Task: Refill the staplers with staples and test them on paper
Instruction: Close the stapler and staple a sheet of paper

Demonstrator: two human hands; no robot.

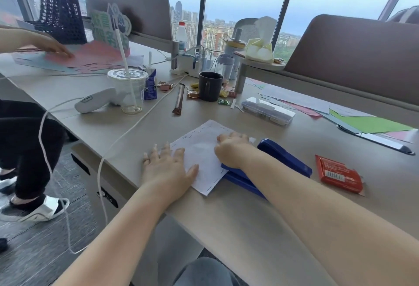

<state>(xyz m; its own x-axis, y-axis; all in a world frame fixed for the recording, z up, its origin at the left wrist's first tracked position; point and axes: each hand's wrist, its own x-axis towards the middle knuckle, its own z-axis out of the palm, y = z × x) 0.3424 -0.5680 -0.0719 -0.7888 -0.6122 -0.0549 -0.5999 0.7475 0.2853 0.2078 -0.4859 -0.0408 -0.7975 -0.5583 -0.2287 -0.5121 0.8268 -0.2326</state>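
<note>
A white sheet of paper (201, 154) with rows of staples along its edges lies near the desk's front edge. My left hand (169, 168) rests flat on its left side, fingers spread. A blue stapler (278, 161) lies to the right with the paper's right edge tucked in its jaw. My right hand (233, 149) is closed in a fist and presses down on the stapler's front end. A red staple box (339, 173) lies right of the stapler.
A clear plastic case (268, 111), dark mug (210, 86), plastic cup with straw (128, 90), white scanner-like device (95, 100) and a white cable (127, 131) sit further back. Coloured papers (367, 122) lie at right. Another person's hand (52, 47) touches papers at far left.
</note>
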